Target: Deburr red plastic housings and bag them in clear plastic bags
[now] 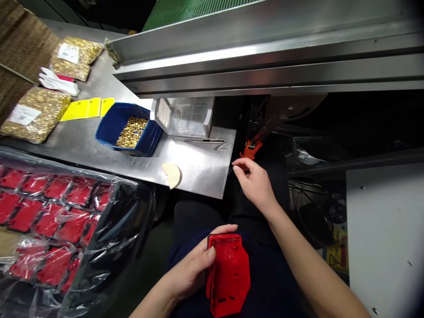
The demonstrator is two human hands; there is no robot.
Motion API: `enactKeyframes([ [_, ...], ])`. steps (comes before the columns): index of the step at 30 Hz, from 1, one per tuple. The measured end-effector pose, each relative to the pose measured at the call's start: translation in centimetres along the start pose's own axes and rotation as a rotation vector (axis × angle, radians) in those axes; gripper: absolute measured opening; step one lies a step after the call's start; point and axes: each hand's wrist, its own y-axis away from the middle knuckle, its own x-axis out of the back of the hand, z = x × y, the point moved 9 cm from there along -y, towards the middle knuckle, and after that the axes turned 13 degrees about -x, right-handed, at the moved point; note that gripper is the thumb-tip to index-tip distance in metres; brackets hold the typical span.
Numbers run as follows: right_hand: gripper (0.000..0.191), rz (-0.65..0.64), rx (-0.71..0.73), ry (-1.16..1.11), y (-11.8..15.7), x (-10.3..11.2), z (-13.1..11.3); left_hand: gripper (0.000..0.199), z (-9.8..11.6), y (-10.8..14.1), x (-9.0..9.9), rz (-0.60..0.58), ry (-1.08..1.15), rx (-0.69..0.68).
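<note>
My left hand (195, 260) is closed round the side of a red moulded plastic shell (230, 274), held above my lap with its hollow inside facing up. The thumb presses on its edge. Off the right corner of the metal table, my right hand (255, 181) has its thumb and forefinger brought together in a pinch. Whatever may be between those fingertips is too small to make out. Just beyond it shows an orange object (251, 149), partly in shadow. A thin metal tool (205, 141) lies on the metal table (202, 176).
A blue bin (107, 128) holds small brass-coloured parts, beside a clear plastic bin (188, 117). Bags of brass parts (36, 112) lie at left, above a lined crate of red shells (49, 216). A metal conveyor frame (265, 57) crosses ahead; a white panel (380, 234) stands right.
</note>
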Motion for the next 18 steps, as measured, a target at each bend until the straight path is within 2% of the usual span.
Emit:
enactKeyframes([
  [2, 0.019, -0.001, 0.117, 0.252, -3.6, -2.0, -1.8, 0.081, 0.3, 0.6, -0.1, -0.026, -0.018, -0.022],
  [4, 0.024, 0.012, 0.170, 0.493, -6.6, -3.7, -2.6, 0.088, 0.5, 1.2, -0.2, -0.053, -0.021, -0.041],
  [7, 0.028, -0.002, 0.189, 0.643, -9.1, -5.1, -2.4, 0.102, 0.3, 1.9, 0.3, -0.058, -0.010, -0.051],
  [10, 0.027, -0.020, 0.207, 0.674, -9.3, -5.5, -2.0, 0.111, -0.1, 2.2, 1.0, -0.028, 0.038, -0.068],
  [18, 0.024, -0.069, 0.208, 0.668, -8.3, -6.3, -0.6, 0.106, -0.3, 1.9, 1.3, 0.000, 0.095, -0.063],
])
